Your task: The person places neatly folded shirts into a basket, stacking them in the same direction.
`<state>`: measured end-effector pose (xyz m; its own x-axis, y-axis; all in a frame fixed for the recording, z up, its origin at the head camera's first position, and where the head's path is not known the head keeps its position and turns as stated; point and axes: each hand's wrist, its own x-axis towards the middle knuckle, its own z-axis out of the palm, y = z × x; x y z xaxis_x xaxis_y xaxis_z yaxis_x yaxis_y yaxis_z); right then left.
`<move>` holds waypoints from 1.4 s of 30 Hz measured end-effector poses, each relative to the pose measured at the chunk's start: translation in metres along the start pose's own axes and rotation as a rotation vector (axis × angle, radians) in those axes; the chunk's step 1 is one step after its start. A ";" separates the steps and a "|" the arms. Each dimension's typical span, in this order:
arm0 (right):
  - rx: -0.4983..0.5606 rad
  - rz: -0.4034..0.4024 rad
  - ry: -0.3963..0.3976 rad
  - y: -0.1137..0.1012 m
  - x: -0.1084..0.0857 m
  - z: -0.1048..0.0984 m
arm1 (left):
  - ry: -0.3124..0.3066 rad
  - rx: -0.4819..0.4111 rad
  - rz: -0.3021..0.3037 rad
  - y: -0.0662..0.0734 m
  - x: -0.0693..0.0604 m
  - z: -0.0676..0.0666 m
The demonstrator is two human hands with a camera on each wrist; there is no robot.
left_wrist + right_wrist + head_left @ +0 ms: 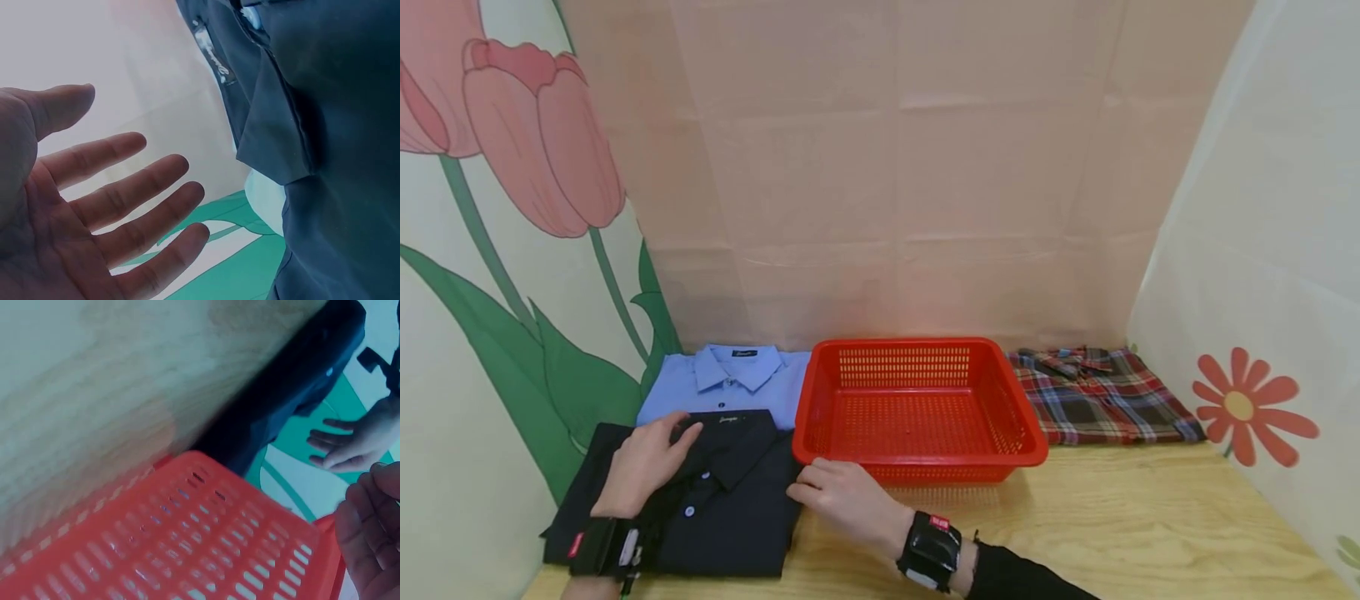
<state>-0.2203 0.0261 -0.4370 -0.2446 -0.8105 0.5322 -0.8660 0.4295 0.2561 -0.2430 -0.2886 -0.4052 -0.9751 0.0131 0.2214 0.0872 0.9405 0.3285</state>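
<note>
A folded black shirt [737, 529] with pale buttons lies at the left front of the table, overlapping a folded light-blue shirt [662, 392] behind it. Over the black shirt's left half is my left hand [642, 468], its fingers spread and holding nothing in the left wrist view. My right hand [850, 502] is between the black shirt's right edge and the near left corner of a red plastic basket [917, 460]. Its fingers are loosely bent with nothing in them; whether they touch the basket is unclear. No clothing is visible inside the basket.
A folded plaid shirt [1105, 408] lies right of the basket, near the back. The wooden table [1120, 517] extends in front of it. A plain pinkish sheet [895, 167] closes off the back, and flower-printed sheets stand at both sides.
</note>
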 end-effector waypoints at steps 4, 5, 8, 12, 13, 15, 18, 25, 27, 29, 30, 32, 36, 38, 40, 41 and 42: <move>0.024 -0.006 -0.068 -0.003 -0.001 0.003 | 0.003 0.004 0.000 -0.003 0.001 0.001; 0.032 -0.006 -0.083 -0.003 -0.001 0.003 | 0.002 0.004 -0.002 -0.003 0.001 0.001; 0.060 0.004 -0.116 -0.004 -0.001 0.006 | -0.013 0.002 -0.014 -0.005 0.002 0.001; 0.072 0.021 -0.141 -0.004 -0.002 0.009 | -0.028 0.001 -0.031 -0.008 0.002 0.001; 0.074 0.028 -0.146 -0.004 -0.002 0.010 | -0.029 0.001 -0.034 -0.008 0.002 0.001; 0.071 0.042 -0.154 -0.003 -0.002 0.012 | -0.025 0.007 -0.036 -0.009 0.002 0.000; 0.085 0.057 -0.178 -0.003 -0.002 0.014 | -0.021 0.014 -0.042 -0.011 0.001 -0.001; 0.139 0.081 -0.258 -0.002 0.003 0.019 | -0.035 0.027 -0.075 -0.019 0.000 -0.007; 0.142 0.089 -0.273 -0.002 0.005 0.020 | -0.035 0.035 -0.094 -0.021 0.000 -0.008; 0.155 0.099 -0.296 -0.002 0.006 0.021 | -0.039 0.046 -0.122 -0.024 -0.001 -0.009; 0.165 0.105 -0.310 -0.002 0.005 0.022 | -0.043 0.055 -0.140 -0.025 -0.002 -0.009; 0.191 0.120 -0.340 -0.003 0.004 0.023 | -0.056 0.065 -0.188 -0.028 -0.004 -0.010; 0.237 0.174 -0.377 -0.004 0.003 0.027 | -0.078 0.064 -0.277 -0.033 -0.008 -0.011; 0.251 0.204 -0.383 -0.005 0.004 0.027 | -0.092 0.049 -0.314 -0.035 -0.009 -0.011; 0.266 0.235 -0.388 -0.005 0.005 0.028 | -0.107 0.035 -0.348 -0.037 -0.009 -0.012; 0.279 0.254 -0.390 -0.005 0.006 0.027 | -0.120 0.028 -0.366 -0.038 -0.009 -0.011; 0.294 0.276 -0.394 -0.005 0.007 0.027 | -0.132 0.023 -0.386 -0.039 -0.010 -0.011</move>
<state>-0.2295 0.0079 -0.4564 -0.5748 -0.7955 0.1917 -0.8181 0.5632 -0.1160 -0.2348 -0.3288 -0.4098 -0.9533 -0.3000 -0.0343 -0.2931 0.8924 0.3431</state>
